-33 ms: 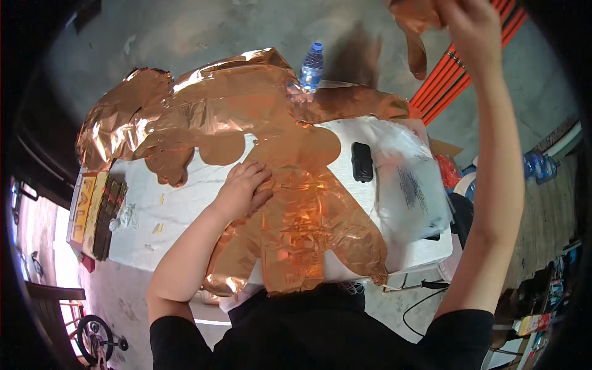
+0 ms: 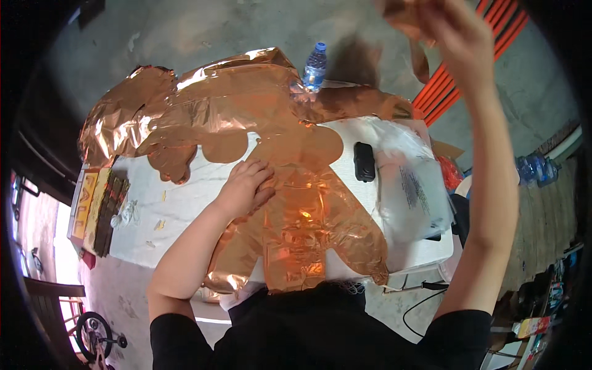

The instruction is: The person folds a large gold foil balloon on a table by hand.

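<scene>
A person in a black shirt [image 2: 290, 333] works over copper foil [image 2: 228, 98] spread across a white table [image 2: 203, 191], its rounded lobes reaching past the far edge and down toward the worker's lap. From where I stand, its folds overlap so much that I cannot tell whether it is one sheet or several; its lowest edge disappears against the shirt.

The left hand [image 2: 246, 185] lies palm down on the foil's middle, fingers loosely extended and close together, the palm's underside hidden. The right hand [image 2: 456, 31] is raised high beyond the table's far right corner, its fingers closed on a loose foil piece [image 2: 394, 15]. Blur masks the exact grip, and the top of the view cuts off both hand and piece; a narrow tail of foil hangs beneath.

A blue-capped bottle [image 2: 316, 65] stands upright at the foil's far side, its base hard to make out against the shine. Right of the foil on the table, a small black case [image 2: 364, 161] lies just beside a clear plastic bag [image 2: 410, 191] whose contents are hard to read. Orange rods [image 2: 441, 95] run across the floor beyond, partly covered by the raised arm. At the table's left end sits a yellow-fronted box [image 2: 86, 203]; at lower left, a wheel [image 2: 92, 336] shows on the floor.
</scene>
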A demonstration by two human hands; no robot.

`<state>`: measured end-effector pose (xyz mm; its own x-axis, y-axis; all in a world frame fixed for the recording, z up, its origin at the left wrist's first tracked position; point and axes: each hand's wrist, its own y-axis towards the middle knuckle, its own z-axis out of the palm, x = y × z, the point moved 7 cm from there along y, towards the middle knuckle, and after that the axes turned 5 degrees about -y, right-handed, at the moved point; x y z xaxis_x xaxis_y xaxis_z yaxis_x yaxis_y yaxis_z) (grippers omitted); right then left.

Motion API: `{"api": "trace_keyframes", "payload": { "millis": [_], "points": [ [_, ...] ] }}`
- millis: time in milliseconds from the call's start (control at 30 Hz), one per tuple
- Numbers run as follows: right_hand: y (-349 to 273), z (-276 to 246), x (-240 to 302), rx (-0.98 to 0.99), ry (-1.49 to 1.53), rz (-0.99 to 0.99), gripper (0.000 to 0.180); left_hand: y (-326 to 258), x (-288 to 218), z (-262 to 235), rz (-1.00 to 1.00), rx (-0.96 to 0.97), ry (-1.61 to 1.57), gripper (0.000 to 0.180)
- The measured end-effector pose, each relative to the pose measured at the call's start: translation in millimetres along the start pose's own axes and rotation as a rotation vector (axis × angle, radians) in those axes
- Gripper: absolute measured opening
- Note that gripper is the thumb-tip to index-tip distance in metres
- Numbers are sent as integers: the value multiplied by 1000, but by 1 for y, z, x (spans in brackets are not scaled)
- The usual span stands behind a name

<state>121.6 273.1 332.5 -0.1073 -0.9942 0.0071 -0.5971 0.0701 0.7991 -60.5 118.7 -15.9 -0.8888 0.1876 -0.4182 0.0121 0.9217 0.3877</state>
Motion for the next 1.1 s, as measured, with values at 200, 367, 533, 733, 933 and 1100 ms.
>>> {"api": "trace_keyframes", "payload": {
  "millis": [200, 367, 533, 733, 933, 1100],
  "points": [
    [-139, 106, 99, 358, 286, -250, 37, 8, -3, 5, -66, 94, -17, 42],
    [-221, 139, 134, 548, 461, -294, 31, 7, 0, 8, 33, -2, -11, 42],
    [-229, 123, 162, 785, 565, -209, 31, 4, 4, 7, -12, 78, -10, 44],
    [-237, 127, 158, 1175, 850, 18, 29, 3, 4, 5, -7, 30, -70, 42],
    [-247, 199, 117, 817, 318, 142, 60, 3, 4, 8, -15, 26, -4, 36],
    [-267, 232, 127, 831, 241, 160, 76, 4, 0, 4, 7, -18, -75, 39]
  ]
}}
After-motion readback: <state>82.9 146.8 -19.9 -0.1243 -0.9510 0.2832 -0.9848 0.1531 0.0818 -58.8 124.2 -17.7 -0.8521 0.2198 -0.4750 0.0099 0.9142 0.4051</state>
